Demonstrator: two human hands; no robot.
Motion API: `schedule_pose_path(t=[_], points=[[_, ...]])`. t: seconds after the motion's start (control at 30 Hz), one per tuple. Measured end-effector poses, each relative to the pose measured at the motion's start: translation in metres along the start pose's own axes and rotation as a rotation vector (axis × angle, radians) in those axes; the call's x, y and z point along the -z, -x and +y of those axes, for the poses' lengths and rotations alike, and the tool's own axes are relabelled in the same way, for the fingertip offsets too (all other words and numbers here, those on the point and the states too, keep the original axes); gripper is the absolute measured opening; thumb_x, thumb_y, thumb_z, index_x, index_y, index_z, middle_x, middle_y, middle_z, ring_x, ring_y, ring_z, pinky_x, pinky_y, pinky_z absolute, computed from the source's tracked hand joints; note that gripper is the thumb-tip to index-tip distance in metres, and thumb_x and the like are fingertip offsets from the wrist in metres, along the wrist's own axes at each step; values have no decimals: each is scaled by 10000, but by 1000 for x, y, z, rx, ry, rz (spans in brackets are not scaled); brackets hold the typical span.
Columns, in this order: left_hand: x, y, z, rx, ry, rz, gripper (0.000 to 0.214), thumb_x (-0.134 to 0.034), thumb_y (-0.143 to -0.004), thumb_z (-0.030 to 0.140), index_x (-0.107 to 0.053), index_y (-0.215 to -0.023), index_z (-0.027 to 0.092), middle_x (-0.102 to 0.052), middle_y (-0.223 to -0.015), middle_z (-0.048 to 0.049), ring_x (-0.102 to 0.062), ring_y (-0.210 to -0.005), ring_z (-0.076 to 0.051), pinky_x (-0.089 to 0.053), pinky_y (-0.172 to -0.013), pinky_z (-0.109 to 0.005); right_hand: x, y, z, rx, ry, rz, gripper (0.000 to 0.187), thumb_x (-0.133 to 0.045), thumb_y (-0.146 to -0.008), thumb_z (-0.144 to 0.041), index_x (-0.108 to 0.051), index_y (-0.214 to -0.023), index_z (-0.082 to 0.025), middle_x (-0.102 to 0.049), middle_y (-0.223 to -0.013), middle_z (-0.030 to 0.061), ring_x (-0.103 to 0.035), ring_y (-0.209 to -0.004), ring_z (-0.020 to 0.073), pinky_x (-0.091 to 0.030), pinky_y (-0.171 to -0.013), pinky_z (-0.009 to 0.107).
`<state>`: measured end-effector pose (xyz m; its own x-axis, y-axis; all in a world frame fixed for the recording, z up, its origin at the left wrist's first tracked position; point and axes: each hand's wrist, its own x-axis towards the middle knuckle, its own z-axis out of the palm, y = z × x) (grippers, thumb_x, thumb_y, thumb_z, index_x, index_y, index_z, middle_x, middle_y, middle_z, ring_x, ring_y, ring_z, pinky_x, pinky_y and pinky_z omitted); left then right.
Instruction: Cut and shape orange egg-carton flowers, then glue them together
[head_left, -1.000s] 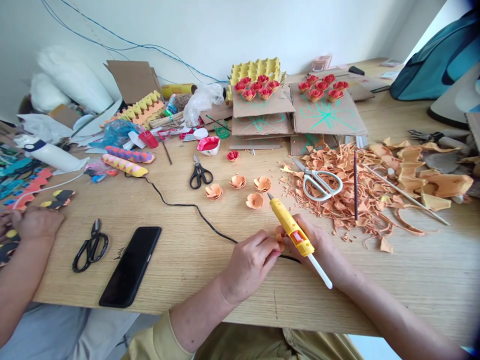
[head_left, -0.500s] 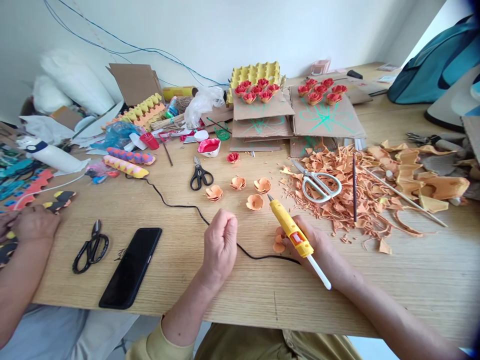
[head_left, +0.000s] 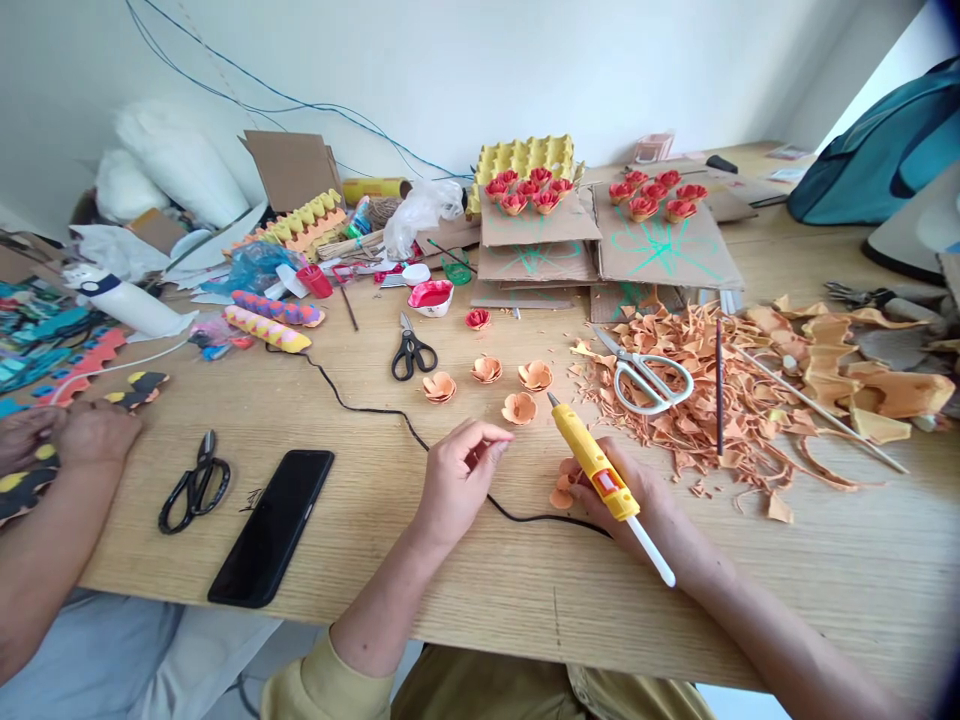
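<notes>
My right hand [head_left: 637, 490] is wrapped round a yellow hot glue gun [head_left: 589, 450], its nozzle pointing away from me and a white glue stick [head_left: 651, 550] jutting from the rear. Orange petal pieces [head_left: 562, 492] show beside those fingers; whether they are touched is hard to tell. My left hand [head_left: 461, 480] hovers over the table with its fingers loosening apart and nothing visible in them. Just beyond lie several orange cup-shaped flowers, the nearest flower [head_left: 519, 408] between my hands. A red flower [head_left: 478, 319] sits farther back.
White-handled scissors [head_left: 652, 385] rest on a heap of orange scraps [head_left: 675, 340]. Black scissors [head_left: 412, 350], a phone [head_left: 271, 528] and a black cord [head_left: 360, 408] lie on the table. Red flowers stand on cardboard [head_left: 667, 245]. A co-worker's hands [head_left: 97, 432] are at left.
My left hand has loosened from a fist and moved right, towards the flowers. My right hand keeps the glue gun in nearly the same place. The whole view has shifted slightly.
</notes>
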<state>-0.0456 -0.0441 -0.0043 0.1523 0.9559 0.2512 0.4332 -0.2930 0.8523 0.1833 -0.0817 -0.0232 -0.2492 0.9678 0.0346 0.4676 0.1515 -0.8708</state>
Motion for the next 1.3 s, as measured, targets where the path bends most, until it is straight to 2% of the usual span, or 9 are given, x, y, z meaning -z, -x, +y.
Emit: schedule_pose_path(t=[0.27, 0.47, 0.6, 0.77, 0.9, 1.03, 1.1, 1.2, 1.3], points=[[-10, 5, -9, 117, 107, -53, 123, -691, -840, 230, -678, -744, 154, -585, -577, 43, -537, -498, -77, -404, -524, -185, 3, 0, -7, -36, -81, -9, 140, -595, -892, -341, -544, -975, -240, -713, -929, 34, -669, -794, 188, -510, -727, 311], [-11, 6, -2, 60, 61, -16, 243, -742, -786, 203, -561, -634, 149, -569, -613, 50, -447, -520, -57, -349, -501, -168, 1, -1, 3, -64, -194, 43, 214, -580, -920, -413, -606, -1026, -229, -679, -968, 38, -631, -795, 180, -501, -732, 309], [-13, 6, -3, 44, 36, 13, 299, -759, -773, 201, -509, -617, 152, -530, -612, 58, -443, -536, -58, -344, -508, -164, 0, -3, 8, -100, -268, 40, 253, -588, -914, -445, -602, -1043, -228, -649, -854, 9, -595, -743, 172, -487, -703, 304], [-14, 6, -8, 70, 62, -34, 236, -743, -804, 233, -586, -648, 150, -585, -612, 40, -506, -534, -73, -377, -517, -177, 6, -4, 0, -131, -228, 87, 223, -593, -899, -441, -619, -979, -235, -651, -897, 17, -597, -775, 180, -483, -739, 320], [-14, 5, -10, 56, 87, -78, 150, -586, -924, 221, -693, -838, 161, -687, -753, 3, -602, -564, -84, -447, -575, -192, 10, -6, -7, -101, -269, 205, 222, -623, -859, -445, -624, -923, -233, -626, -862, 24, -570, -699, 165, -493, -650, 306], [-12, 3, -11, 33, -89, 52, 134, -715, -828, 219, -629, -741, 166, -598, -681, 33, -518, -549, -85, -426, -570, -200, 13, -8, -10, -87, -362, 305, 233, -652, -834, -448, -590, -861, -225, -619, -845, 25, -554, -649, 147, -501, -615, 293], [-11, 3, -12, -10, -144, 95, 96, -733, -805, 191, -656, -861, 176, -598, -781, 20, -490, -568, -84, -431, -589, -207, 14, -9, -11, -109, -367, 315, 242, -659, -829, -452, -580, -841, -224, -619, -828, 24, -551, -648, 148, -498, -611, 291], [-11, 4, -12, -95, -150, -20, 124, -587, -925, 199, -700, -976, 189, -617, -869, -15, -521, -606, -91, -425, -605, -219, 14, -8, -12, -138, -382, 308, 263, -670, -817, -469, -571, -840, -227, -615, -819, 22, -551, -652, 150, -499, -609, 288], [-13, 6, -12, -103, -178, -109, 391, -473, -999, 278, -668, -681, 161, -545, -646, 0, -512, -554, -101, -400, -584, -236, 13, -8, -12, -145, -390, 292, 285, -677, -805, -494, -570, -845, -232, -609, -808, 20, -549, -646, 153, -505, -605, 290]])
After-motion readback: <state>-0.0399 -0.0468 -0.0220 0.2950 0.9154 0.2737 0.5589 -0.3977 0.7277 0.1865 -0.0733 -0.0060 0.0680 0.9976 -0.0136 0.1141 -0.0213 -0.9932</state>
